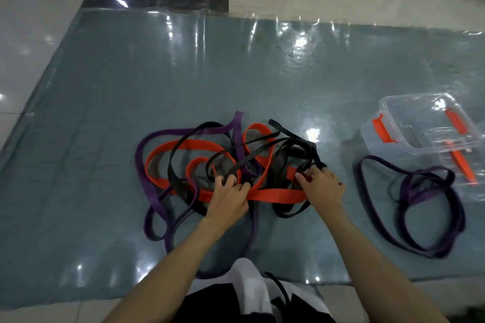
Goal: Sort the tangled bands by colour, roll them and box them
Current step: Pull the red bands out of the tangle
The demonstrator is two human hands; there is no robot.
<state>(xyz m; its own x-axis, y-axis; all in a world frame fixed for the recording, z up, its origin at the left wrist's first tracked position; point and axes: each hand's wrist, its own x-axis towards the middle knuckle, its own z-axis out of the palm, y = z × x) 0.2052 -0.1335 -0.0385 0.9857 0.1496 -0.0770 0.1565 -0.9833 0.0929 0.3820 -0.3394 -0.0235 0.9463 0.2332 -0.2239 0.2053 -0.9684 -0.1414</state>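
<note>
Kneeling view from the head cam — both bare forearms reach fwd and down onto a teal mat [110,91] under clear plastic sheeting, laid on the tiled floor [31,21].

Far left of the tangle [223,168], purple bands [140,165] loop out widest; inside them orange bands [199,144], then black bands [282,162] bunched toward the right, all crossing over each other.

Left hand [229,198] lies palm-down on the near edge of the tangle, wrist straight, fingers curled into the strands where orange, black and purple cross. Its grip seems closed on the strands, but which colour it actually holds I can't tell.

Between the hands a flat orange stretch runs left to right.

Right hand [321,189] sits at that stretch's right end, palm-down, fingertips bent and pinching at the orange band beside a black knot — grip closed on orange.

Further right, well apart from the tangle, a separated purple pile [409,207] lies in loose loops on the mat.

Just beyond it, touching or nearly so, a clear plastic box [409,120] w/ orange clasps stands open, no bands visible inside; its clear lid [469,173] lies beside it at the frame's right edge.
</note>
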